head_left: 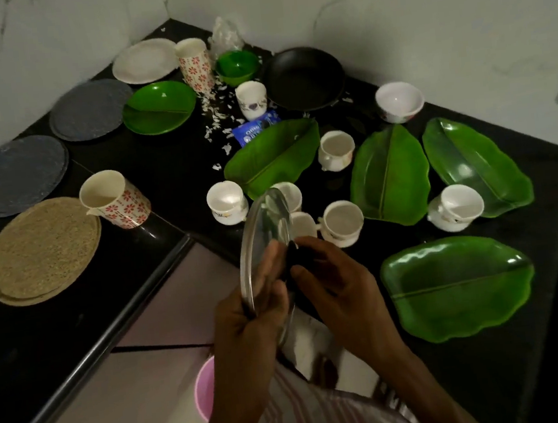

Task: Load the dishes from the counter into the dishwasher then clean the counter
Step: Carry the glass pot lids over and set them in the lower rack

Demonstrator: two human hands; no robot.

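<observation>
Glass is what both hands are occupied with: a round glass lid [267,247] is held almost on edge above the counter's front corner, its rim running from near the body up and away toward the cups. The left hand [247,314] is curled round the lower rim, while the right hand [336,281] pinches the black knob [293,261] at the lid's centre. Neither hand is free, so by this reading the lid has to be carried off before anything else is lifted.

No dishwasher is seen in this view; which way the lid must travel cannot be told.

On the black counter [169,167], the remaining dishes are spread ahead and to both sides. Counted:
- four green leaf-shaped trays, the nearest [457,287] lying just right of the right hand, long axis across the view
- about seven small white cups, two partly hidden behind the lid
- one white bowl [399,101]
- two floral tumblers
- one round green plate and one green bowl
- one black pan [305,79]
- one white plate, two grey mats, one woven mat [42,250]

White scraps and a blue wrapper [255,131] are scattered near the middle.
</observation>
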